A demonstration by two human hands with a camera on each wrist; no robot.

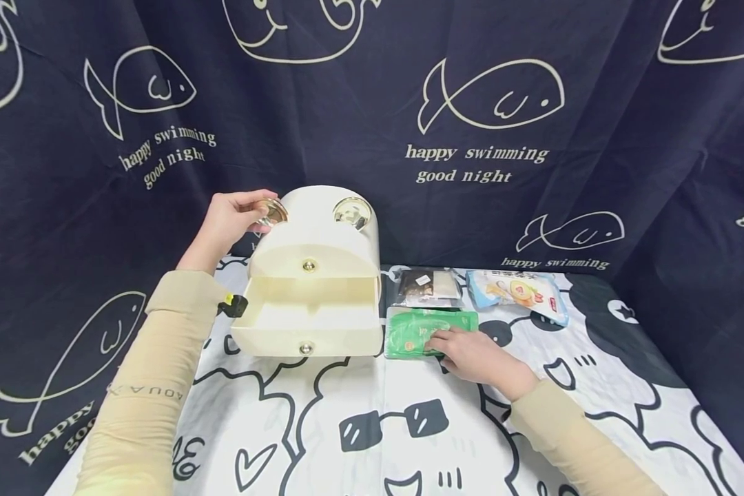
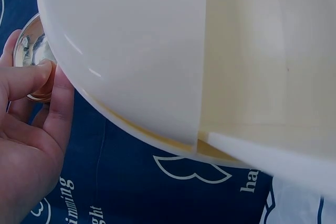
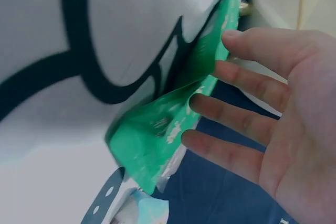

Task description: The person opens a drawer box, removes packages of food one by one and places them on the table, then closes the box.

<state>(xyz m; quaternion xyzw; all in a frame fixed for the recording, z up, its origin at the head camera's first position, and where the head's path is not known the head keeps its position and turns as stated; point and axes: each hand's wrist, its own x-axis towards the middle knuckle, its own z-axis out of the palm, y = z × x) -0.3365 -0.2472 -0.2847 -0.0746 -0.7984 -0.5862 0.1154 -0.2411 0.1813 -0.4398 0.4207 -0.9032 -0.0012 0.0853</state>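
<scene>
A cream rounded box (image 1: pixel 322 238) stands on the table, its lower drawer (image 1: pixel 306 339) pulled out and bare inside. The left hand (image 1: pixel 232 215) pinches the round gold disc (image 1: pixel 273 212) at the box's upper left side; in the left wrist view the thumb and fingers of that hand (image 2: pixel 34 129) hold the disc's rim (image 2: pixel 32 51). The right hand (image 1: pixel 471 355) touches the green packet (image 1: pixel 430 331) right of the box. The right wrist view shows its fingers (image 3: pixel 236 108) spread, fingertips against the packet (image 3: pixel 152 124).
Behind the green packet lies a clear packet with dark and pale contents (image 1: pixel 430 288), and to its right a blue-white packet (image 1: pixel 521 293). A second gold disc (image 1: pixel 352 213) is on the box's right. Dark fish-print cloth (image 1: pixel 347 124) hangs behind the table.
</scene>
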